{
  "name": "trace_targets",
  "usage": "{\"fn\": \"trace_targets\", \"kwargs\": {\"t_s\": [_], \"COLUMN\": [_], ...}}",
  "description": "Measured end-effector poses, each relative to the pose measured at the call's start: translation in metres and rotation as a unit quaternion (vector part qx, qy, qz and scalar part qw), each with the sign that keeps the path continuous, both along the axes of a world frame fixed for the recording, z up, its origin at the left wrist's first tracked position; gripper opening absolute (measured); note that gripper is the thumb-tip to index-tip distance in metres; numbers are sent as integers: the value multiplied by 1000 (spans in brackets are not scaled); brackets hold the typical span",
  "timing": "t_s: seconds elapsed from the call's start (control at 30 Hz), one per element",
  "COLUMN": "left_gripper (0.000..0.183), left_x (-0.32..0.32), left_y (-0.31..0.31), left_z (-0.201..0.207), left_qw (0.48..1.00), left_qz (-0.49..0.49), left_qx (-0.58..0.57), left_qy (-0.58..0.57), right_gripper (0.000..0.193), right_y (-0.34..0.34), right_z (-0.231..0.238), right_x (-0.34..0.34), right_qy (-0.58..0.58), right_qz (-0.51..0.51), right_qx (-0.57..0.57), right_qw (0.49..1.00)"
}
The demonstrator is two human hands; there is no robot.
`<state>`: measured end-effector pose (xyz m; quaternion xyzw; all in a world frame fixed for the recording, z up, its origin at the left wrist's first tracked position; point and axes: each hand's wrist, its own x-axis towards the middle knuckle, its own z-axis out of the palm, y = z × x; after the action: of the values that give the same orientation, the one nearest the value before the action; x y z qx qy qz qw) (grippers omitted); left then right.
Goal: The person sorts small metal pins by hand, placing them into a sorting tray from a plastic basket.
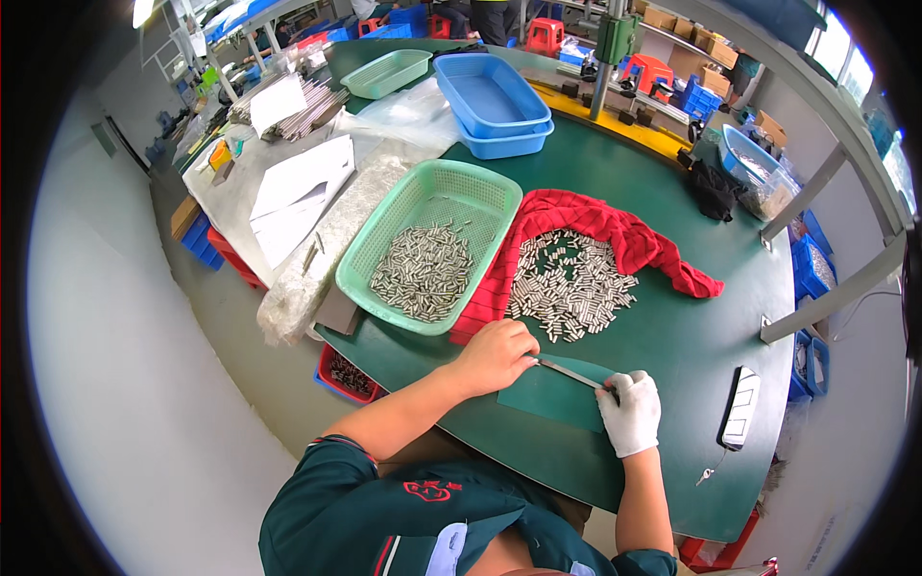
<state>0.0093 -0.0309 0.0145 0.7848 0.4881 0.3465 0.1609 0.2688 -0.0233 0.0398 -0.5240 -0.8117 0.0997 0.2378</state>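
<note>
Over a dark green mat [547, 396] at the table's near edge, a thin silvery strip [570, 372] runs between my two hands. My left hand [495, 359] is bare, its fingers pinched together at the strip's left end. A white glove covers my right hand [630, 413], closed on the strip's right end. Just beyond lies a loose heap of short metal pins [586, 293], bordered by a red checked cloth [567, 206]. More pins of the same kind [423, 272] fill the bottom of a light green perforated basket [501, 182] at the left.
Two stacked blue tubs [504, 144] stand farther back, near a flat green basket [386, 75]. White paper [303, 197] and bubble wrap [331, 252] lie left. On the right are a black-and-white device [740, 408], keys [706, 475], a black bag [713, 187] and grey frame posts [812, 187].
</note>
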Motion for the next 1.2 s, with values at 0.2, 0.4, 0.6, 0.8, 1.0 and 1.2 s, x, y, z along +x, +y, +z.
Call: {"fn": "trace_targets", "kwargs": {"t_s": [0.2, 0.4, 0.6, 0.8, 1.0, 1.2], "left_gripper": [13, 12, 10, 14, 10, 11], "left_x": [1, -1, 0, 0, -9, -11], "left_y": [0, 3, 0, -3, 4, 10], "left_z": [1, -5, -9, -6, 1, -1], "left_qw": [999, 999, 998, 999, 999, 999], "left_qz": [-15, -22, -20, -24, -13, -24], "left_qx": [33, 44, 55, 23, 23, -5], "left_qy": [-3, 5, 0, -8, -25, -34], "right_gripper": [17, 17, 18, 11, 8, 11], "right_y": [6, 7, 6, -4, 8, 15], "right_z": [-2, -2, -7, -10, 30, 53], "right_x": [2, 6, 8, 20, -1, -17], "right_qy": [6, -7, -22, 229, 453, 499], "right_qz": [-6, 1, 35, -32, -79, -66], "right_qx": [-32, -27, 24, -178, -232, -228], "right_qw": [999, 1000, 999, 957, 857, 833]}}
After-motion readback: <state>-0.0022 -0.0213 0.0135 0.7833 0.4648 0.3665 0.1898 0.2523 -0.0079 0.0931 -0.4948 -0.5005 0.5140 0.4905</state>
